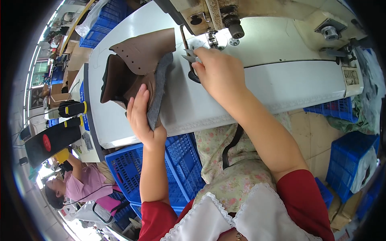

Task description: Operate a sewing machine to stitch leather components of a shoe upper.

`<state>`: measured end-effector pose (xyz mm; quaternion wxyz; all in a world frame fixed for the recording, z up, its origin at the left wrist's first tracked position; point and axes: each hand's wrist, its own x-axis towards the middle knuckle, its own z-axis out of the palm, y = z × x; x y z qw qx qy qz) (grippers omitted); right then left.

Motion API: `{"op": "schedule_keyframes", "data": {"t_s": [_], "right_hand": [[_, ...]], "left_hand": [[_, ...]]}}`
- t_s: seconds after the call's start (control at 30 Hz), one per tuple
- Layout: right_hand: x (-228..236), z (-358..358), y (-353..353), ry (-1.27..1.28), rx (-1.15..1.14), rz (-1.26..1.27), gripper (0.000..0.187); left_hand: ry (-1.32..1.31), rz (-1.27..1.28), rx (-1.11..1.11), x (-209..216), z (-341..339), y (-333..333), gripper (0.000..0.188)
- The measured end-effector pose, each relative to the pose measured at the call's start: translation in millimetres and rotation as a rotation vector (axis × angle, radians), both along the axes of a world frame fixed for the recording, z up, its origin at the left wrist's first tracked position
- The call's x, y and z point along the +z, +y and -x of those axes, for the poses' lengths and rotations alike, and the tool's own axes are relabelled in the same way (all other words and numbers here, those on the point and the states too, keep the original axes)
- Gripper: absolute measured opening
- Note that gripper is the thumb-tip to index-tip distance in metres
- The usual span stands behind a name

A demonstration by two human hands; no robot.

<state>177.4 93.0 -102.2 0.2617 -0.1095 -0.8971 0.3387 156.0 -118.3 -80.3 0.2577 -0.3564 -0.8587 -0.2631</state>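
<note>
A brown leather shoe upper (138,54) with punched eyelet holes and a grey fuzzy lining edge rests on the white sewing table. My left hand (144,116) grips its lower part, fingers laid along the leather and thumb at the lining side. Between the fingers of my right hand (219,70) is a pair of small metal thread snips (189,56), blades pointing left. That hand is closed round them, just in front of the presser foot (212,39) of the sewing machine (261,9). Most of the snips' handle is hidden by my fingers.
The white table (281,88) curves along my front, with a ruler strip near its edge. A blue crate (183,162) stands below at the left, another blue crate (348,160) at the right. A person in pink (86,182) sits at another machine, far left.
</note>
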Motion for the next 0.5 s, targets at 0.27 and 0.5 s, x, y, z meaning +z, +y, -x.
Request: {"op": "schedule_keyframes", "data": {"t_s": [0.27, 0.5], "right_hand": [[-10, 19, -5, -0.212, 0.079, 0.590, 0.028], [-27, 29, -1, -0.219, 0.099, 0.817, 0.038]], "left_hand": [[0.021, 0.001, -0.004, -1, 1, -10, 0.034], [0.036, -0.020, -0.021, -3, 3, -8, 0.035]]}}
